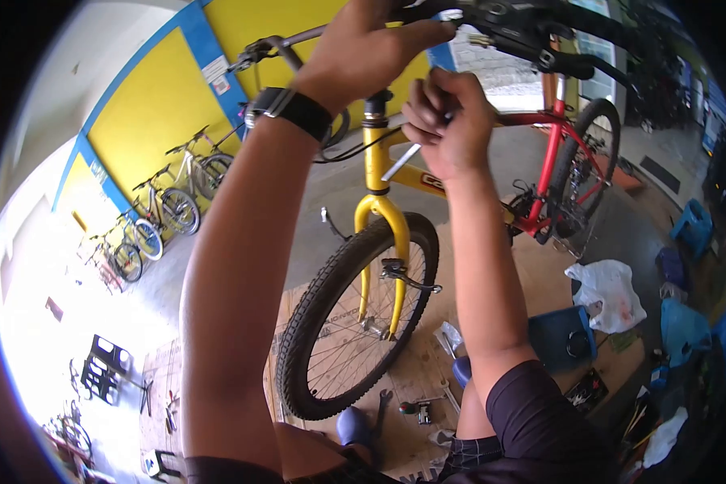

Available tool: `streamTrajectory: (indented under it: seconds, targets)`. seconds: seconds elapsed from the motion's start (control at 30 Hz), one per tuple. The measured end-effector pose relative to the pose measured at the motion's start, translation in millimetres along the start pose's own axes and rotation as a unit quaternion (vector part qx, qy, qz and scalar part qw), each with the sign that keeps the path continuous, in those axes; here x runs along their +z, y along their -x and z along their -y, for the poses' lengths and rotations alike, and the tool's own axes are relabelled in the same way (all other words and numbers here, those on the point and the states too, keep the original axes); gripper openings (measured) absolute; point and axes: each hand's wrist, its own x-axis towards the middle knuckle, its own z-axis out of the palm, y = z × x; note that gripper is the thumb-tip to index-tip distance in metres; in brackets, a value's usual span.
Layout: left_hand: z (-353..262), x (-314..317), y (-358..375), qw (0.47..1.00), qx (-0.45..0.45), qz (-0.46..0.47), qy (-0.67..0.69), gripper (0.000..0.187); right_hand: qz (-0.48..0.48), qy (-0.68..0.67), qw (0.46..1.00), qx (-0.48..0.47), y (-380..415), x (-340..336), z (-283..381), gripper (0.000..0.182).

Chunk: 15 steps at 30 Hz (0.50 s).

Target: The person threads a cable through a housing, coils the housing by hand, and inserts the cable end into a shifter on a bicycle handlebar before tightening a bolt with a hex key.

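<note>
Both hands are up high at the front of a yellow and red bicycle (395, 173). The left hand (371, 48), with a black band on its wrist, is wrapped over the grey metal handlebar (278, 42) near the middle, fingers pressed down on it. The right hand (450, 121) is curled shut around a thin silver metal tool (401, 163), which pokes out below the fist and points down at the yellow frame. The tool's top end is hidden in the fist, so what it fits into cannot be seen.

The bicycle stands in front of the person, its black knobby front wheel (355, 319) resting on flat brown cardboard (415, 363) on the floor. More small tools lie on the cardboard near the person's blue shoes (355, 423).

Things could go wrong. The tool is thin, so it might slip out of the fist if it is turned hard, and knuckles could bump the frame. If the left hand lets go, the handlebar and wheel could swing to one side. A dropped tool could land among the bits on the floor and be hard to find.
</note>
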Motion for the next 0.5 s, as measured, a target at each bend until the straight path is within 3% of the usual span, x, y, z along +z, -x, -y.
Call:
streamTrajectory:
  seconds: [0.07, 0.13, 0.17, 0.2, 0.27, 0.33, 0.43, 0.5]
  targets:
    - [-28.9, -6.2, 20.6, 0.991, -0.009, -0.071, -0.113, 0.053, 0.132, 0.013, 0.990, 0.056, 8.4, 2.3, 10.3, 0.035]
    - [-11.9, -2.5, 48.1, 0.959, 0.131, -0.222, -0.119, 0.015, 0.211, 0.156, 0.963, 0.054, 25.4, 20.3, 31.4, 0.027]
    - [-29.0, -7.7, 71.0, 0.972, 0.063, -0.186, -0.131, 0.013, 0.254, 0.226, 0.939, 0.044, 33.2, 30.4, 43.3, 0.023]
    - [-52.2, -8.4, 99.2, 0.978, -0.009, -0.152, -0.141, 0.011, 0.212, 0.299, 0.926, 0.087, 47.7, 38.9, 52.1, 0.026]
    - [-66.1, -14.7, 144.3, 0.966, -0.078, 0.050, -0.241, 0.019, 0.233, 0.365, 0.890, 0.143, 60.3, 62.1, 55.7, 0.031]
    - [-74.6, -6.7, 178.8, 0.878, -0.200, 0.327, -0.285, 0.023, 0.322, 0.390, 0.846, 0.167, 65.2, 92.6, 40.8, 0.040]
    - [-32.1, 36.4, 288.8, 0.930, -0.174, 0.312, -0.084, 0.036, 0.460, 0.404, 0.779, 0.138, 69.4, 132.1, -15.3, 0.064]
    - [-48.8, 48.2, 293.6, 0.924, -0.263, 0.278, -0.020, 0.038, 0.501, 0.427, 0.749, 0.081, 86.8, 158.1, -51.9, 0.071]
